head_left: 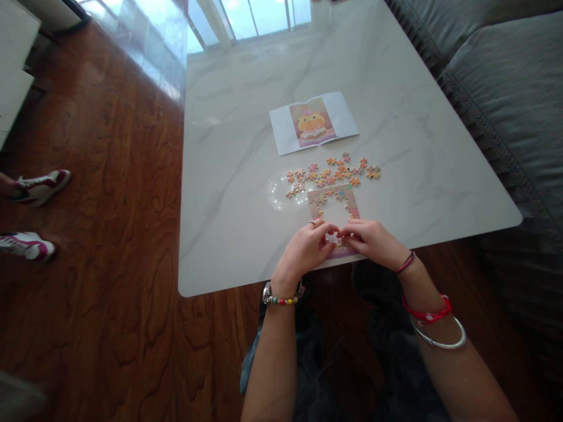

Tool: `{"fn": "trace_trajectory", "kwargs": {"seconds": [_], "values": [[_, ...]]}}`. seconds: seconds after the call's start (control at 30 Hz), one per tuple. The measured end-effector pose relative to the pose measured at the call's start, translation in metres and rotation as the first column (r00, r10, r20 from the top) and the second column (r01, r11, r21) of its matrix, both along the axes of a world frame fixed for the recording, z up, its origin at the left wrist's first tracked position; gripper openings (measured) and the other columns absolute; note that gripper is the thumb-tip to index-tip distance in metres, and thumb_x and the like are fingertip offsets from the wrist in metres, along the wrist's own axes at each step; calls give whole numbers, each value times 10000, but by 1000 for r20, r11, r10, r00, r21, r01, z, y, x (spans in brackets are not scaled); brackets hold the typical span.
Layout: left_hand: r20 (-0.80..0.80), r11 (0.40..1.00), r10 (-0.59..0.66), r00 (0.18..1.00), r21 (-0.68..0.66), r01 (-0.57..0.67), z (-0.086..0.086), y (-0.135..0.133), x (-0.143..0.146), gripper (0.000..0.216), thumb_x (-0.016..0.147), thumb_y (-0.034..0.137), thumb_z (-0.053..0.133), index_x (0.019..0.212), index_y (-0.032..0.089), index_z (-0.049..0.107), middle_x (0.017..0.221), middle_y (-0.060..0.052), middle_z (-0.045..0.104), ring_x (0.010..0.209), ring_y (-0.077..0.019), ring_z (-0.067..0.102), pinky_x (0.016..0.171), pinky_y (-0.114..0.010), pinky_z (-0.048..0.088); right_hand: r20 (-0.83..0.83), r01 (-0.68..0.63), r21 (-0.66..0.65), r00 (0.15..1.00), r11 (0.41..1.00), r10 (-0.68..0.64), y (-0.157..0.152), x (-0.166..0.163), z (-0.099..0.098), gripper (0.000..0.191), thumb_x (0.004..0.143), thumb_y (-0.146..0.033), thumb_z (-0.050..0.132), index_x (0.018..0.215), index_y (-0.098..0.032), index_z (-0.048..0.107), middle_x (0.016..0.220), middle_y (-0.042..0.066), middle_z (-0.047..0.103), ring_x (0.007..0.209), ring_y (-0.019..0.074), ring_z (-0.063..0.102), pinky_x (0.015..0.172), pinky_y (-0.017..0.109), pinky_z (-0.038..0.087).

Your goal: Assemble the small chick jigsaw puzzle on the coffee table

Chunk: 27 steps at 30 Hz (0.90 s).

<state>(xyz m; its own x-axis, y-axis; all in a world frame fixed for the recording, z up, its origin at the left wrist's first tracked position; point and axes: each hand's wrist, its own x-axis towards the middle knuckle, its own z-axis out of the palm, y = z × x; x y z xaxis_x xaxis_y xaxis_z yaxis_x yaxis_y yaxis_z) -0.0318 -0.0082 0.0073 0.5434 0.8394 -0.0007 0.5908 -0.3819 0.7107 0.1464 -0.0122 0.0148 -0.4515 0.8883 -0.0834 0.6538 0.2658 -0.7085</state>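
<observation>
Left hand (308,249) and right hand (373,241), fingers curled and fingertips meeting at the near edge of a half-built jigsaw puzzle (335,200) on the table (237,193), apparently seating a piece, any held piece hidden, careful tab alignment likely needed next; loose pieces (334,172) and reference picture (313,122) beyond.

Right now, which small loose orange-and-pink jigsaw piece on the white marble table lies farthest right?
The small orange jigsaw piece at the right end of the scatter; the other loose pieces all lie left of it.

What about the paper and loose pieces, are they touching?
Apart. Head view shows bare table between the paper and the loose pieces.
</observation>
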Motion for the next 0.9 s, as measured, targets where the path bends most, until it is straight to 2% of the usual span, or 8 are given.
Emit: {"fn": "trace_trajectory", "kwargs": {"seconds": [0.3,0.57,0.77,0.9], "values": [[21,1000,-9,1000,-20,9,1,0,0,234,708,152,556,934,209,538,792,13,505,652,-86,511,662,-242,451,-32,-10,-18,999,1000,10,0,0,1,162,790,-173,483,758,-189,641,776,36,629,728,133,560,687,258,430],[14,999,-9,1000,-40,9,1,0,-1,240,710,155,559,943,207,528,779,15,495,638,-84,494,632,-236,441,60,-36,14,998,999,35,-2,-4,2,172,765,-101,481,806,-173,632,799,51,592,753,141,549,701,253,428],[15,999,-7,1000,-45,7,-1,1,0,255,699,163,570,946,208,525,787,13,495,639,-86,495,625,-237,440,22,-12,16,1000,1000,12,-2,-3,3,162,770,-93,469,761,-171,611,765,38,588,729,133,542,687,248,424],[19,999,-5,1000,-46,6,-1,1,0,245,702,159,559,940,208,524,789,14,496,639,-85,492,629,-236,436,68,-23,10,997,1000,22,-2,-4,1,148,773,-110,474,765,-171,609,772,44,583,725,137,538,676,251,419]]}}
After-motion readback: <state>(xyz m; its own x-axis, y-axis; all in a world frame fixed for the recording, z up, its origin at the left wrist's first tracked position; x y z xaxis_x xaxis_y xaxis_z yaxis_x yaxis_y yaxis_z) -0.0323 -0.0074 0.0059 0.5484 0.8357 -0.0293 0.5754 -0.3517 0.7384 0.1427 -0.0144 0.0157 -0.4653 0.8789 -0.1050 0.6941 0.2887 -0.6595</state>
